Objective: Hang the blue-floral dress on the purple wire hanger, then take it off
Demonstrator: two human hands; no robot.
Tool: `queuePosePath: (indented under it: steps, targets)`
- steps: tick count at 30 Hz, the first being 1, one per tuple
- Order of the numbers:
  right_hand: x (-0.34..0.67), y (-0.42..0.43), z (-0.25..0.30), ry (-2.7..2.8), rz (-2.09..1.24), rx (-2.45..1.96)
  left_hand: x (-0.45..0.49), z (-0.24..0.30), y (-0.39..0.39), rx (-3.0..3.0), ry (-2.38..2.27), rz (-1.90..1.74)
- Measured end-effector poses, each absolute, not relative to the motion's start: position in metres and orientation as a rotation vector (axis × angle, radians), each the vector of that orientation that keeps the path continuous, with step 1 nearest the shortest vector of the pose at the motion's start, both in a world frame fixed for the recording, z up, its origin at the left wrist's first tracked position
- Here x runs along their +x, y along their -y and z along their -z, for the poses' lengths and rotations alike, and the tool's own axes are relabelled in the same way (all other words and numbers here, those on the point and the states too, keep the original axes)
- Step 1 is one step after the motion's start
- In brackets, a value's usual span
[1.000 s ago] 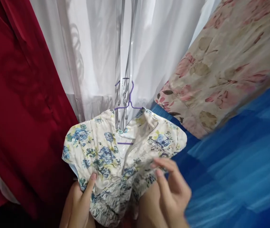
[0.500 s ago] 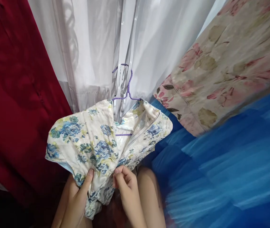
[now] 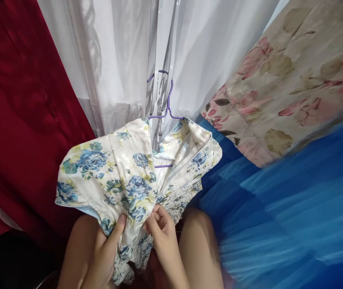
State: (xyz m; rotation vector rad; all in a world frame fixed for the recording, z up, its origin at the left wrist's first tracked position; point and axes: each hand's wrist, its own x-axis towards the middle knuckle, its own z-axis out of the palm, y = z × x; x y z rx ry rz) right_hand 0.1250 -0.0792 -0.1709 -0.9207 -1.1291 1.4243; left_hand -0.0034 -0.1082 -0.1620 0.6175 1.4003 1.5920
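Note:
A cream floral dress or blouse [image 3: 103,176] with blue roses hangs on a purple wire hanger [image 3: 168,105], its V-shaped neckline facing up. The hanger's hook loops around clear plastic strips [image 3: 159,48]. My left hand [image 3: 109,245] grips the garment's side below the armhole, thumb on top and the other fingers hidden beneath the cloth. At the lower point of the neckline, my right hand [image 3: 161,224] pinches the fabric edge between thumb and fingers. Gathered, crinkled cloth bunches below both hands.
White curtains [image 3: 123,60] hang behind the hanger. To the left is dark red cloth [image 3: 23,120]; to the right hang a beige cloth with pink flowers [image 3: 280,80] and blue tulle-like fabric [image 3: 280,212]. Bare knees [image 3: 200,245] flank the garment.
The view has shifted slightly, so the hanger and neckline sit a little higher and further right. Both hands keep their hold on the garment, the right one slightly higher in view.

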Motion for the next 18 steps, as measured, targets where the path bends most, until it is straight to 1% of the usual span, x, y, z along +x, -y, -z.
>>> queuePosePath:
  steps: [6,10,15,18]
  targets:
    - [0.127,0.081,0.167,1.168,-1.389,-0.927,-0.006,0.161,0.111,0.665,-1.302,-1.554]
    - [0.134,0.082,0.161,1.211,-1.371,-0.956,-0.009,0.164,0.113,0.536,-1.280,-1.586]
    - [0.144,0.085,0.162,1.347,-1.352,-0.945,-0.020,0.151,0.110,0.317,-1.326,-1.728]
    - [0.150,0.082,0.166,1.327,-1.301,-0.985,-0.026,0.153,0.103,0.484,-1.335,-1.827]
